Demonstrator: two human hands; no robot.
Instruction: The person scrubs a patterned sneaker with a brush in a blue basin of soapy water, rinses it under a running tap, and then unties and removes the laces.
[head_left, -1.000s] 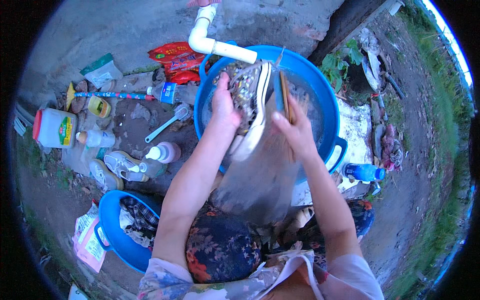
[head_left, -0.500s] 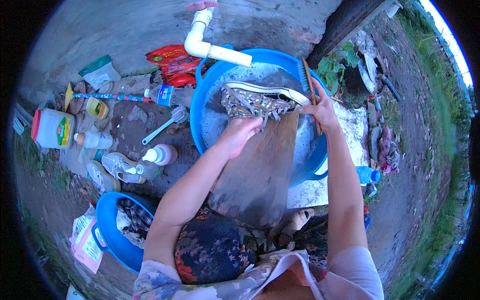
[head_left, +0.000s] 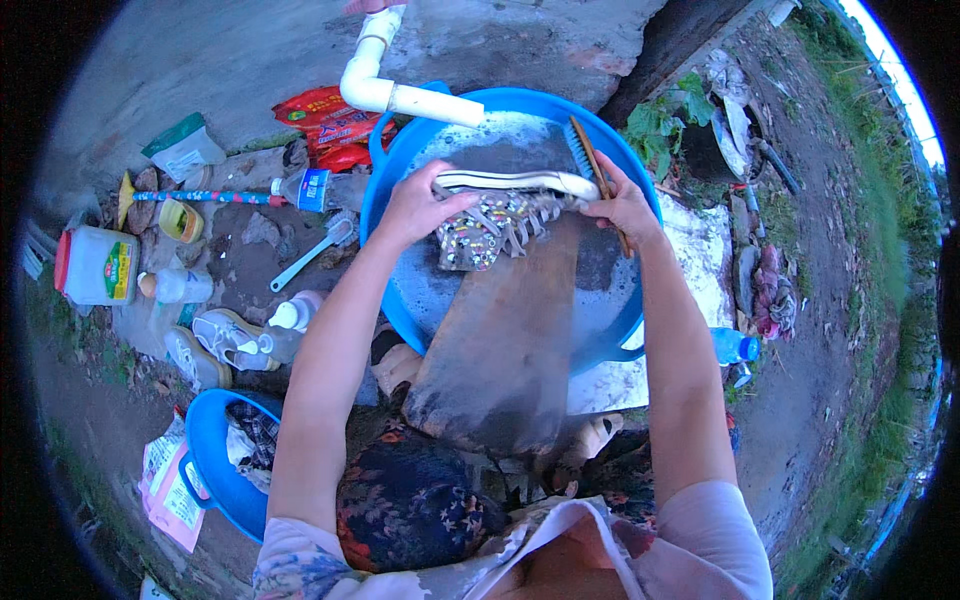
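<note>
Over one blue basin (head_left: 625,145), the left hand (head_left: 415,207) clamps fingers on one patterned shoe (head_left: 492,226), the right hand (head_left: 628,208) on one brush (head_left: 585,148); two pale shoes (head_left: 232,336) lie left.

Left hand (head_left: 412,208) moved from the near side of the shoe (head_left: 490,228) half a second ago to its left end; shoe itself turned since a second ago: sole (head_left: 510,181) then ran steeply down the right side, now lies nearly level along the far side, laces (head_left: 515,235) facing the person; right hand (head_left: 625,208) went from beside the sole to the toe end; brush (head_left: 603,185) leans further left at the top than half a second ago; left forearm (head_left: 335,345) now partly covers the pink bottle (head_left: 298,312); camera view shifted, basin (head_left: 376,140) sits further left in frame
</note>
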